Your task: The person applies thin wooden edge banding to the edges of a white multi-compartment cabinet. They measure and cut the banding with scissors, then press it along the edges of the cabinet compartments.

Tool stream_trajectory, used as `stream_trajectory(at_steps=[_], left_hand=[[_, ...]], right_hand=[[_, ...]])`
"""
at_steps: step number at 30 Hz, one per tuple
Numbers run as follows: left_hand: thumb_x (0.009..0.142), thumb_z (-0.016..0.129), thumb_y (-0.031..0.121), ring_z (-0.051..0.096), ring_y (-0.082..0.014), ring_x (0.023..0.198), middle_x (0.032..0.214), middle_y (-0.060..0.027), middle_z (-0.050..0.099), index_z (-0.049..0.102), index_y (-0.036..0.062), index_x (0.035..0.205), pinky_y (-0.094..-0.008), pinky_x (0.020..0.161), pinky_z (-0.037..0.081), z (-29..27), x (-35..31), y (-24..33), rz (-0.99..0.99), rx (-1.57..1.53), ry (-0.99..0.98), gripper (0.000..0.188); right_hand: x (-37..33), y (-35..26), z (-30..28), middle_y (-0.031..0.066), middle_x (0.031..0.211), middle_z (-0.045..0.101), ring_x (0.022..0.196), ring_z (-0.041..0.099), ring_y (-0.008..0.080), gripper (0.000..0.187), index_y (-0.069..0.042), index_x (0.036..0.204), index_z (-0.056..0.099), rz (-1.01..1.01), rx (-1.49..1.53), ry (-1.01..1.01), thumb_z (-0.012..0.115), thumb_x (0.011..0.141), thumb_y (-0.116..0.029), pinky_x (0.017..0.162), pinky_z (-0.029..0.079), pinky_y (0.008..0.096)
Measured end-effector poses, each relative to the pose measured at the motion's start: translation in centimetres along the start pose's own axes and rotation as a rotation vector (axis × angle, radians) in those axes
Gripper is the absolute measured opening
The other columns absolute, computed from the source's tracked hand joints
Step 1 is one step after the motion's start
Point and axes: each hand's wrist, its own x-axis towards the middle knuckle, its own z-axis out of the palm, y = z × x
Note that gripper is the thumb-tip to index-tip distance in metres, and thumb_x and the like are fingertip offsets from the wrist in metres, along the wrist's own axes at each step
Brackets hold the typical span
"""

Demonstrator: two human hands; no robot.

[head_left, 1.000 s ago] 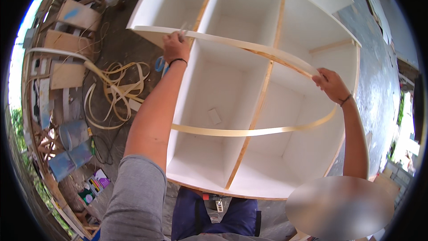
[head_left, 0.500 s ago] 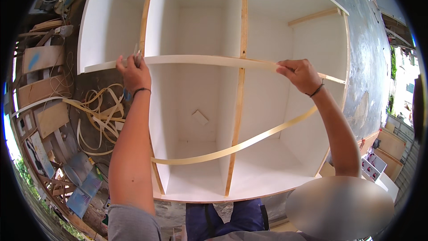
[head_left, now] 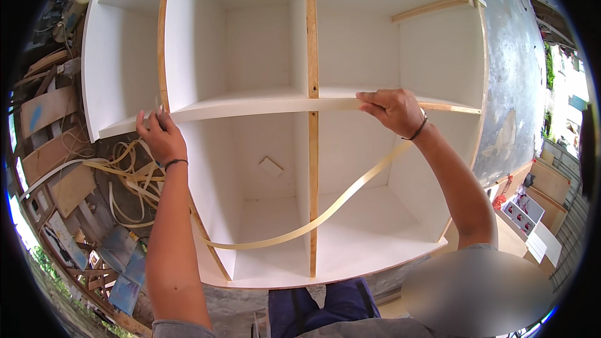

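A large white cabinet carcass (head_left: 250, 188) lies under me with its compartments facing up. Along the front edge of its long crosswise divider runs a pale edge-banding strip (head_left: 250, 107). My right hand (head_left: 394, 111) pinches this strip right of the middle upright. From that hand the strip's loose length (head_left: 338, 206) sags in a curve over the lower compartments, then passes behind my left forearm. My left hand (head_left: 164, 139) is at the divider's left part, by the left upright, its fingers closed together. A thin bit shows at its fingertips, too small to name.
Tangled edge banding (head_left: 134, 178) lies on the ground at left, beside wood offcuts (head_left: 50, 109). A small white rectangular piece (head_left: 271, 166) rests inside the middle compartment. A worn grey surface (head_left: 510, 87) extends at right. A blurred round shape (head_left: 476, 291) covers the lower right.
My right hand has shifted left along the divider, still pinching the strip. The hanging length sags lower. The cabinet appears shifted left and down in view, and my left hand sits lower in it.
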Motion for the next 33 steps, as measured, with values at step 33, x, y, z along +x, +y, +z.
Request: stream_trajectory(at_steps=[33], left_hand=[[0.095,0.054,0.026,0.064,-0.0281,0.095,0.136,-0.0121,0.042,0.063,0.0065,0.109,-0.0388,0.076,0.054,0.0,0.1,-0.3,0.012,0.006,0.006,0.026]], right_hand=[[1.1,-0.2,-0.5,0.0064,0.077,0.070,0.066,0.065,0.0264,0.017,-0.011,0.094,0.072,0.147,-0.068,-0.161,0.069,0.086,-0.026,0.059,0.051,0.0360]])
